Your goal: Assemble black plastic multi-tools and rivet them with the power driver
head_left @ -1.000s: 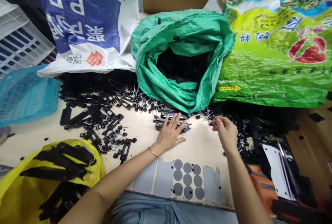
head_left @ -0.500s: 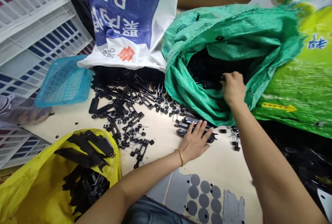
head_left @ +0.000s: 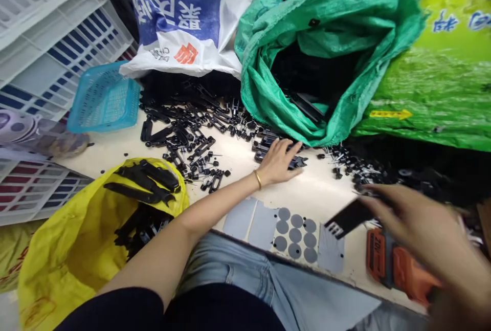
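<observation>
My left hand point(head_left: 282, 161) lies flat with fingers spread over a few long black plastic parts point(head_left: 264, 149) on the worktable, in front of the green sack point(head_left: 257, 90). Out to the right, my right hand point(head_left: 408, 213) is blurred by motion and grips a flat black plastic piece point(head_left: 348, 217) with a pronged end. That piece hangs above the table's front edge, beside an orange and black power tool point(head_left: 412, 267) marked 20V. Long black parts point(head_left: 307, 108) also show inside the mouth of the green sack.
Small black parts and pins point(head_left: 192, 136) are strewn across the left and back. A yellow bag point(head_left: 69, 239) of black pieces hangs at the front left. A blue basket point(head_left: 102, 121), white crates point(head_left: 76, 29), a white-blue sack point(head_left: 180, 24) and a light-green sack point(head_left: 441, 90) stand around.
My right hand has left the green sack's mouth and swung right and toward me, now with the black piece plainly in it. My left hand stays on the parts. The view has tilted down.
</observation>
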`<act>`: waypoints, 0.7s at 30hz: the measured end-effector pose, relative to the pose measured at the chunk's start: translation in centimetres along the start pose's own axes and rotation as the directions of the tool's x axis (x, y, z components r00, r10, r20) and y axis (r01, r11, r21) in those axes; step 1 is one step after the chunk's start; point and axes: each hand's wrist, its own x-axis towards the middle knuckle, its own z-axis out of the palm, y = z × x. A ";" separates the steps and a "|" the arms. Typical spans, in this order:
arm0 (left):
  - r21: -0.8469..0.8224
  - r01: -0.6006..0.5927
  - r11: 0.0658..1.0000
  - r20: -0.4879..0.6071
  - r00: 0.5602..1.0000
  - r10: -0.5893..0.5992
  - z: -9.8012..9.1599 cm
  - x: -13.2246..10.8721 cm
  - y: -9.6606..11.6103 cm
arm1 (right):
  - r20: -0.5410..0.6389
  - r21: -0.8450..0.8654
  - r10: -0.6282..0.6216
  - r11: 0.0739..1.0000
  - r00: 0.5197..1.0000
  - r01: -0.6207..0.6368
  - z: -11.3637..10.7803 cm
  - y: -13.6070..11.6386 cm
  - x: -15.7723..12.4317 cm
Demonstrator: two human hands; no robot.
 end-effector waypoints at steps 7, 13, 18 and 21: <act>0.154 0.388 0.909 -0.050 0.921 -0.385 -7.2 -4.1 -10.8 | 0.107 0.151 0.086 0.983 0.990 -0.102 11.9 -8.5 -1.7; 0.380 0.353 0.855 0.133 0.894 -0.428 -8.6 -5.9 -16.4 | 0.138 0.247 0.126 0.956 0.982 -0.157 11.9 -6.6 -4.5; 0.401 0.294 0.868 0.055 0.938 -0.343 -10.3 -5.3 -14.5 | 0.075 0.221 0.140 0.963 0.987 -0.154 12.6 -6.8 -5.8; 0.280 0.220 0.935 0.057 0.968 -0.245 -10.0 -6.5 -10.1 | 0.061 0.208 0.147 0.966 0.987 -0.156 13.0 -6.9 -5.6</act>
